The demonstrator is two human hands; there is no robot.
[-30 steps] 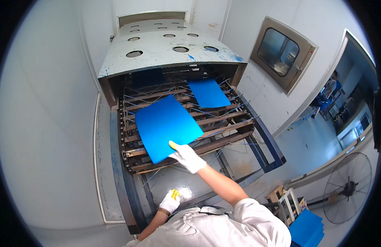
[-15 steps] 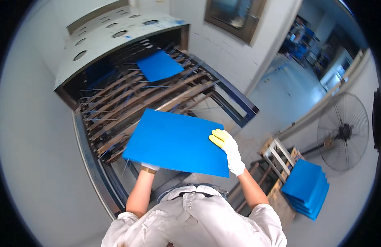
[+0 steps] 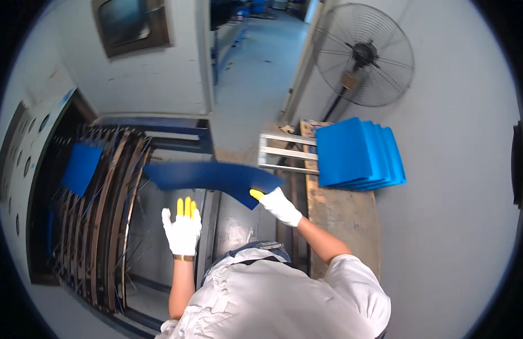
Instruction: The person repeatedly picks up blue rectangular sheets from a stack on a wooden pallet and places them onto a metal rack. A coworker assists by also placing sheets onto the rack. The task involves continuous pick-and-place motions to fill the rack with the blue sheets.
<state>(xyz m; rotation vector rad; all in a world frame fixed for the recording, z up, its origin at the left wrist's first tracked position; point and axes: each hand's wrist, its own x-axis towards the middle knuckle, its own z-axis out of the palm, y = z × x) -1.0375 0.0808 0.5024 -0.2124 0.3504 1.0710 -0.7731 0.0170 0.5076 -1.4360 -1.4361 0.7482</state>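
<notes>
My right hand (image 3: pixel 279 206), in a white glove with yellow fingertips, grips the right end of a thin blue sheet (image 3: pixel 210 176). The sheet is bowed and seen at a steep slant, with its far end reaching left toward the slatted rack. Below the sheet, apart from it, my left hand (image 3: pixel 182 229) is open with its fingers up and holds nothing. Another blue sheet (image 3: pixel 82 168) lies on the wooden slats (image 3: pixel 116 209) at the left, near the mouth of a white housing with round holes (image 3: pixel 27 166).
On a worn bench (image 3: pixel 346 220) at the right rests a fanned stack of blue sheets (image 3: pixel 343 152). A pale metal frame (image 3: pixel 287 152) juts from the bench's left side. Behind it stands a large fan (image 3: pixel 363 53). A doorway (image 3: pixel 255 68) opens ahead.
My view has turned right, toward the bench. My left hand has let go of the blue sheet, which has tipped from broadly facing me to a steep slant in my right hand.
</notes>
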